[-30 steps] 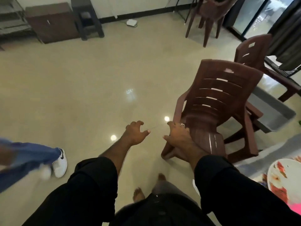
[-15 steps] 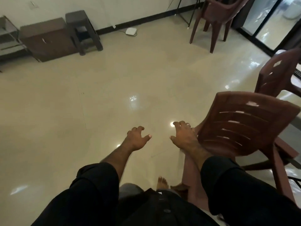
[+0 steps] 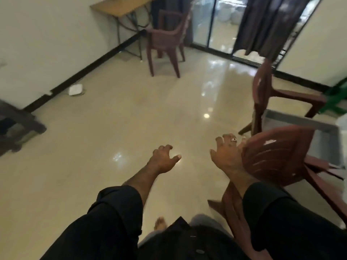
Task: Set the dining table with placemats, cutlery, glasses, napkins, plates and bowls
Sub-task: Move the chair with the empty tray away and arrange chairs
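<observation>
None of the placemats, cutlery, glasses, napkins, plates or bowls is in view. My left hand (image 3: pixel 163 160) hangs over the tiled floor, fingers curled and apart, holding nothing. My right hand (image 3: pixel 226 155), with a ring on one finger, is spread open just left of a brown plastic chair (image 3: pixel 276 158). It is close to the backrest's edge, and I cannot tell whether it touches it. Black sleeves cover both forearms.
A second brown chair (image 3: pixel 262 94) stands at the right and a third (image 3: pixel 165 38) at the back beside a wooden table (image 3: pixel 120 6). A grey mat (image 3: pixel 323 139) lies behind the near chair. A dark low stand (image 3: pixel 16 126) is at the left. A glass door (image 3: pixel 221 21) with a dark curtain (image 3: pixel 266 25) is at the back.
My view has swung right, from the dark furniture on the left wall toward the glass door. My right hand has come off the chair and opened; the person in blue has left view.
</observation>
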